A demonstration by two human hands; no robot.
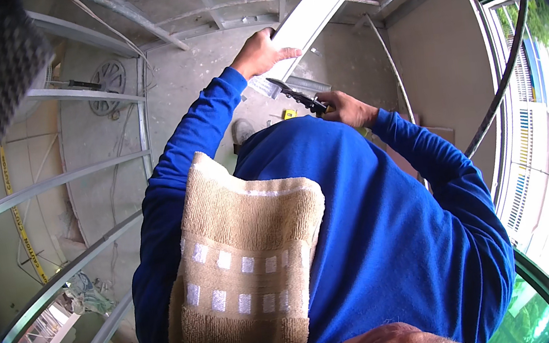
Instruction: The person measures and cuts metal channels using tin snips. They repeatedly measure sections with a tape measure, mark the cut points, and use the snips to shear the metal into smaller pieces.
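Observation:
My left hand (261, 55) grips a long white strip (320, 11) near its lower end, with the thumb across its face. From there the strip slants up and to the right. Just below that end, my right hand (350, 108) is closed around the handles of black tin snips (303, 98). Their jaws point up and left, close to the strip's lower end; I cannot tell whether they touch it. A clear or silvery piece (266, 86) shows at the strip's end beside the jaws. A tan towel (246, 250) hangs over my left shoulder.
Metal framing rails (60, 181) run along the left, with yellow tape (18, 216) beyond them. A bright window (527, 106) is on the right, crossed by a dark cable (505, 68). A small yellow object (289, 113) lies low ahead, near my shoe (242, 130).

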